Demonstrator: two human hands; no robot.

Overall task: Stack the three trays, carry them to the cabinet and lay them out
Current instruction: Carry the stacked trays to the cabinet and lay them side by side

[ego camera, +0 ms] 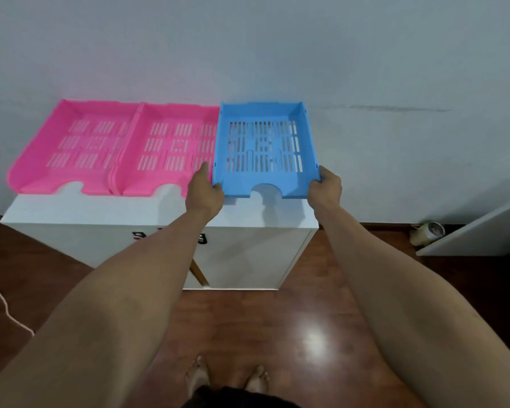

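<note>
Three slotted plastic trays lie side by side on top of a white cabinet [253, 213] against the wall. The left pink tray [39, 160] is at the far left, and the middle pink tray [133, 172] overlaps its right edge. The blue tray [277, 188] is on the right, touching the middle one. My left hand [203, 192] grips the blue tray's front left corner. My right hand [326, 189] grips its front right corner. I cannot tell whether the blue tray rests flat or is held slightly above the top.
The cabinet stands on a dark wooden floor [277, 319], its door slightly ajar. A white cord [3, 307] lies on the floor at the left. A small jar-like object [427, 232] and a white panel [477, 234] are at the right by the wall.
</note>
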